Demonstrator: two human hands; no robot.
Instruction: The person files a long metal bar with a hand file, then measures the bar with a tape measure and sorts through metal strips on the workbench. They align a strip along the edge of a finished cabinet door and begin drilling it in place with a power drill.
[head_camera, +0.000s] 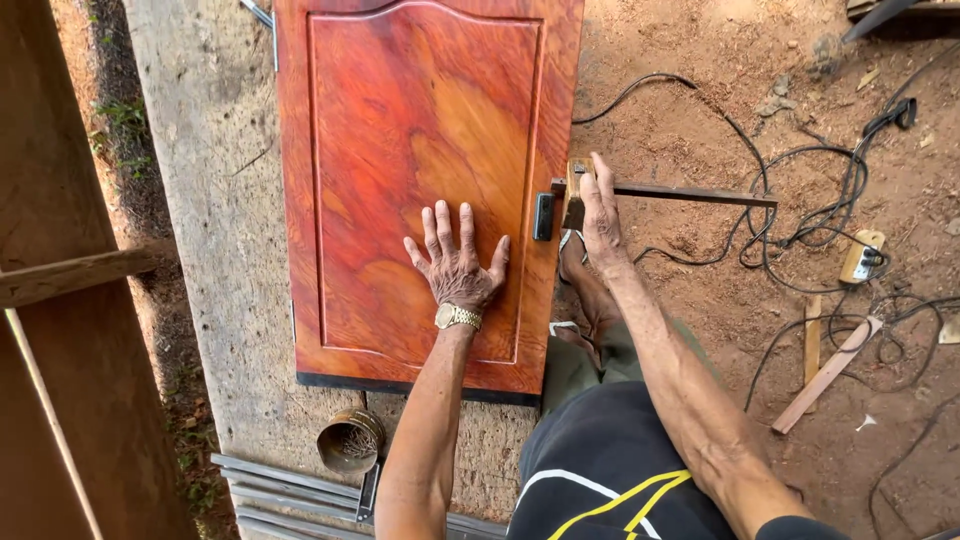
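left hand (457, 265) spread flat on red wooden door (410, 150) lying on counter (215, 200); right hand (598, 215) beside door edge, seemingly gripping a tool (690, 193) near black hinge (543, 216).

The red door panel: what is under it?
The door panel lies flat on a concrete slab, which shows at its left and near edges. The left hand presses on it. The slab beneath the panel is covered.
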